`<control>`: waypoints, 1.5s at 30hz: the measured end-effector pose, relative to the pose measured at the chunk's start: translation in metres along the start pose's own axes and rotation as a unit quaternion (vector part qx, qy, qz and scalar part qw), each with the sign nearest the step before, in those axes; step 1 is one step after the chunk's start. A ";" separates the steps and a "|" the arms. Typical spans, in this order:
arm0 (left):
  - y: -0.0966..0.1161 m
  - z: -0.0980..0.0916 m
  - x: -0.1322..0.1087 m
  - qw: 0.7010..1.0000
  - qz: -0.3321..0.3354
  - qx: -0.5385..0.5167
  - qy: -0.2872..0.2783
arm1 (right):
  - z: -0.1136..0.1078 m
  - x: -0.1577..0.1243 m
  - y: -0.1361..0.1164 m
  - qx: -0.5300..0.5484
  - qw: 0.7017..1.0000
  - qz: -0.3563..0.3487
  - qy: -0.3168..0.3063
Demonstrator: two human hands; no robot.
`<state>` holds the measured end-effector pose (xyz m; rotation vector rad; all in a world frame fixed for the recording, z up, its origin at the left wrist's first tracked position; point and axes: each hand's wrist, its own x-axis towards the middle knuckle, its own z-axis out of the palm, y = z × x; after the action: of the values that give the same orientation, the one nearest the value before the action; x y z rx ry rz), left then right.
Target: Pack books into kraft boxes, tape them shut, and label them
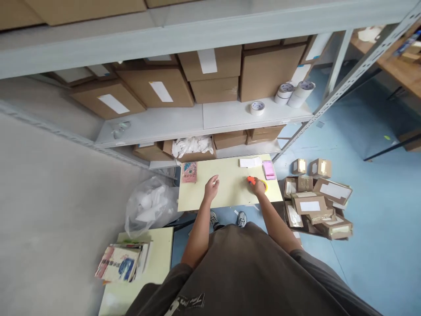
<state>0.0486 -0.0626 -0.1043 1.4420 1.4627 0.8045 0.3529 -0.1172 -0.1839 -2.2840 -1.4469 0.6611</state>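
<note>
My right hand (257,186) rests on the pale yellow table (230,188), closed around an orange tool (251,180) beside a yellow roll of tape (264,184). My left hand (211,186) hovers over the table's middle with its fingers loosely curled and nothing in it. A pink booklet (190,171) lies at the table's far left. A pink pad (269,169) and white papers (250,162) lie at the far right.
Grey metal shelving (204,118) behind the table holds brown cartons and rolls of tape (294,93). Small packed cardboard parcels (315,197) are piled on the blue floor at right. A clear bag of white material (149,206) and a stack of books (123,261) sit at left.
</note>
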 end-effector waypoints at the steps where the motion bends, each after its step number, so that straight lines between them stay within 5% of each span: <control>1: 0.000 -0.006 -0.004 1.000 -0.001 0.000 0.011 | 0.000 0.003 -0.010 0.023 1.000 -0.013 -0.005; 7: -0.014 -0.061 -0.037 0.995 -0.031 0.003 0.099 | 0.024 0.019 -0.112 0.133 0.972 -0.173 -0.085; 11: -0.040 -0.115 -0.074 0.981 -0.063 -0.005 0.182 | 0.057 0.001 -0.191 0.156 0.936 -0.284 -0.135; 22: -0.173 -0.285 -0.169 0.904 -0.159 -0.048 0.394 | 0.188 -0.117 -0.365 0.110 0.846 -0.449 -0.264; 26: -0.221 -0.330 -0.185 0.892 -0.186 -0.057 0.409 | 0.247 -0.140 -0.420 0.076 0.843 -0.448 -0.290; 30: -0.247 -0.345 -0.176 0.919 -0.206 -0.020 0.337 | 0.294 -0.151 -0.455 0.033 0.852 -0.429 -0.298; 36: -0.266 -0.326 -0.133 0.938 -0.241 0.055 0.244 | 0.338 -0.153 -0.468 -0.020 0.864 -0.383 -0.327; 40: -0.283 -0.325 -0.124 0.933 -0.250 0.117 0.231 | 0.352 -0.141 -0.459 -0.022 0.866 -0.354 -0.352; 45: -0.300 -0.349 -0.144 0.930 -0.234 0.129 0.253 | 0.362 -0.144 -0.451 0.003 0.854 -0.343 -0.390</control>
<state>-0.4019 -0.1871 -0.2231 1.0233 2.2712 0.7214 -0.2375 -0.0446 -0.2175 -1.2979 -2.4058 1.3996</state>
